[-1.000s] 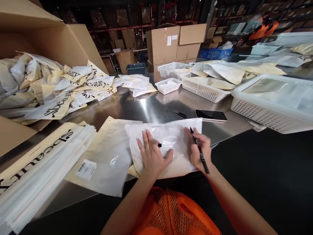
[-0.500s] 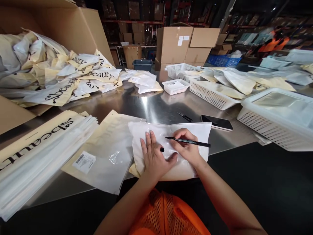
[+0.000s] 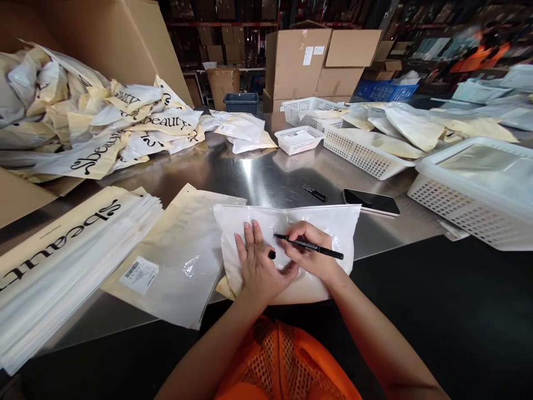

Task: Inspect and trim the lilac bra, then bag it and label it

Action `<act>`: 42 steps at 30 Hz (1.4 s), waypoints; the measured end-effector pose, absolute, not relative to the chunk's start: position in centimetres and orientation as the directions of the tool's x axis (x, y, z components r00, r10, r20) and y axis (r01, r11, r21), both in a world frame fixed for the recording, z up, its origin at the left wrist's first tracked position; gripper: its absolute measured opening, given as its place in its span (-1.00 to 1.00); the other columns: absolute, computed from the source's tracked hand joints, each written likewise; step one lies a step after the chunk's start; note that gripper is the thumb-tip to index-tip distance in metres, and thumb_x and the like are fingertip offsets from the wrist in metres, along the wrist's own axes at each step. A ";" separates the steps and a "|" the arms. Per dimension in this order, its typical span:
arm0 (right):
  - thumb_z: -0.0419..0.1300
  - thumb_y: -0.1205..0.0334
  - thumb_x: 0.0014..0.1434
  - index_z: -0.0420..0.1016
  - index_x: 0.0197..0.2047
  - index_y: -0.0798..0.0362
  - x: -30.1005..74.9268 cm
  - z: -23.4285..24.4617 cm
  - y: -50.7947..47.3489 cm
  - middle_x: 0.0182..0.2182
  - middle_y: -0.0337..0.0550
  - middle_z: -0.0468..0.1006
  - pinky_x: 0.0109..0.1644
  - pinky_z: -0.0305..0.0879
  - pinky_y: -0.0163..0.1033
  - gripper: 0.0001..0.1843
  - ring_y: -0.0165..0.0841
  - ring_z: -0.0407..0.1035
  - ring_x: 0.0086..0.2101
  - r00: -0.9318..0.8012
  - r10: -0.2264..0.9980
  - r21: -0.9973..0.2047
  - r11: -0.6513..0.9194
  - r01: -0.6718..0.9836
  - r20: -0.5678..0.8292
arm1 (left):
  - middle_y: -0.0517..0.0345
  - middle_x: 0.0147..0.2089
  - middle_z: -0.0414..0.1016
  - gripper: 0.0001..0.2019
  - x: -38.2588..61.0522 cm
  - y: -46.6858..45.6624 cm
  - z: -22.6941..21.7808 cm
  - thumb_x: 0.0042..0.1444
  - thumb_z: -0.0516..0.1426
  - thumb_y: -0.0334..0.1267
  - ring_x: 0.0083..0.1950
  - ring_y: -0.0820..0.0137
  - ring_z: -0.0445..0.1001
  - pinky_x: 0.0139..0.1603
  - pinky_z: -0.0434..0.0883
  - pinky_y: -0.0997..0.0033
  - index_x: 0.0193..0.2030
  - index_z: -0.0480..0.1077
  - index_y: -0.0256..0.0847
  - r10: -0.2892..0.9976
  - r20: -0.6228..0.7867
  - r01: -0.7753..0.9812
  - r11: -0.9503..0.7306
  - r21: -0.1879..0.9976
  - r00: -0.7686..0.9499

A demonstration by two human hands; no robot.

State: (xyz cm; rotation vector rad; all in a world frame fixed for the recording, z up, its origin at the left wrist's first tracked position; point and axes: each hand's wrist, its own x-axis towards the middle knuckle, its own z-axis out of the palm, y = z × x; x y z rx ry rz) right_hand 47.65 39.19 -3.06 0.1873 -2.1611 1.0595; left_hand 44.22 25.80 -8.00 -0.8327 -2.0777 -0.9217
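A white plastic bag (image 3: 333, 222) lies flat at the near edge of the metal table (image 3: 258, 178). My left hand (image 3: 258, 266) presses on it with fingers stretched out, and a small black pen cap (image 3: 272, 255) shows between its fingers. My right hand (image 3: 312, 255) grips a black pen (image 3: 310, 246), whose tip touches the bag just right of my left fingers. A clear bag with a barcode label (image 3: 183, 261) lies to the left, partly under the white one.
A stack of flat printed bags (image 3: 62, 250) sits at the near left. A cardboard box (image 3: 83, 66) spills crumpled bags behind it. A phone (image 3: 370, 201) and a black clip (image 3: 315, 193) lie beyond my hands. White baskets (image 3: 474, 189) stand at the right.
My right hand swung the pen from upright at the bag's right side to lying across it, then brought the tip down onto the bag. My left hand stayed pressed flat.
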 end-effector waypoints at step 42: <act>0.27 0.28 0.14 0.31 -0.34 0.02 49.4 -3.2 39.8 -0.42 -0.25 0.48 -0.50 0.24 -0.38 -0.83 -0.50 0.31 -0.55 -0.739 0.330 -0.712 0.646 -0.276 0.587 | -0.60 0.34 0.16 -0.49 44.1 25.7 -8.4 -0.02 0.30 0.02 0.47 -0.15 -0.01 0.38 -0.03 -0.40 -0.11 0.18 -0.20 0.256 0.827 0.783 0.542 0.307 -0.501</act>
